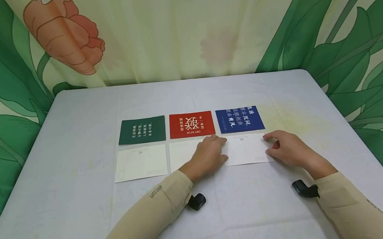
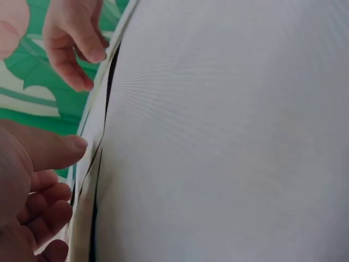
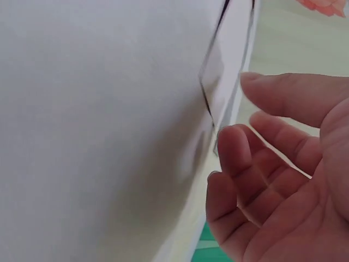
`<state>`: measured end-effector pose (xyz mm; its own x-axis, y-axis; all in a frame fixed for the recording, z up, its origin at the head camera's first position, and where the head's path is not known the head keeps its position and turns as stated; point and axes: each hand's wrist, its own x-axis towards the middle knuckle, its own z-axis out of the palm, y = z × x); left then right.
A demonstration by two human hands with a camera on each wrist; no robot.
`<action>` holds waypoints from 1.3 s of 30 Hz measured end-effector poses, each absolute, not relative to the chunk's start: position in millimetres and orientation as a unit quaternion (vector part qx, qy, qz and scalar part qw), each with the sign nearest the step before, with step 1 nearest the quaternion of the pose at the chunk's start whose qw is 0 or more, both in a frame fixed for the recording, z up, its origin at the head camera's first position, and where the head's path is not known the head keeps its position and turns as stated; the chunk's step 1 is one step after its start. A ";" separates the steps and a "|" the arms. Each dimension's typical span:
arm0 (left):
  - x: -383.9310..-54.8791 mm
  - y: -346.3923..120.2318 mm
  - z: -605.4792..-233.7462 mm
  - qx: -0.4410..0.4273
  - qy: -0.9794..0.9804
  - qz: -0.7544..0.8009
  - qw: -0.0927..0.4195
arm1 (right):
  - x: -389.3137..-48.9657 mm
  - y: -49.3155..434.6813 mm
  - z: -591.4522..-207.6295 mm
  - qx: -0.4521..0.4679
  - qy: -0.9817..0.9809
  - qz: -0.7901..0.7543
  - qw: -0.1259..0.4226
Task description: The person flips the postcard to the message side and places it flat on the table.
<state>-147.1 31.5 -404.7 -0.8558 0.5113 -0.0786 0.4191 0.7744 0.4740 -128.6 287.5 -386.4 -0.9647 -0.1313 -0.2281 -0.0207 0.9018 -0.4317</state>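
Note:
The white postcard at the right of the near row lies flat between my two hands. My left hand is at its left edge, thumb and fingers spread apart, and covers part of the middle white postcard. At the right edge is my right hand, with its thumb and index fingertips apart; its fingers bend loosely in the right wrist view. Whether the fingertips press on the card is hard to tell. Another white postcard lies at the left of that row.
Behind the white row lie a green card, a red card and a blue card, side by side. All rest on a white-covered table. A leaf-patterned curtain hangs beyond the far edge.

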 end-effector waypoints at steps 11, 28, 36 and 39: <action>-165.9 28.4 -389.9 0.256 0.932 0.247 0.073 | -142.8 292.6 -371.3 -0.055 0.964 -0.235 0.116; -214.5 33.0 -400.9 0.253 0.941 0.211 0.077 | -196.8 297.2 -370.3 -0.039 0.958 -0.228 0.169; -225.6 34.1 -410.1 0.238 0.945 0.209 0.081 | -211.2 298.6 -379.5 -0.036 0.953 -0.233 0.188; -228.7 33.7 -410.0 0.230 0.948 0.203 0.089 | -215.2 297.4 -382.1 -0.040 0.953 -0.233 0.191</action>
<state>-228.7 33.7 -410.0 -0.8785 0.4718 -0.0753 0.3996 0.8119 0.4257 -215.2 297.4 -382.1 -0.9238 -0.1650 -0.3454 0.0129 0.8884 -0.4589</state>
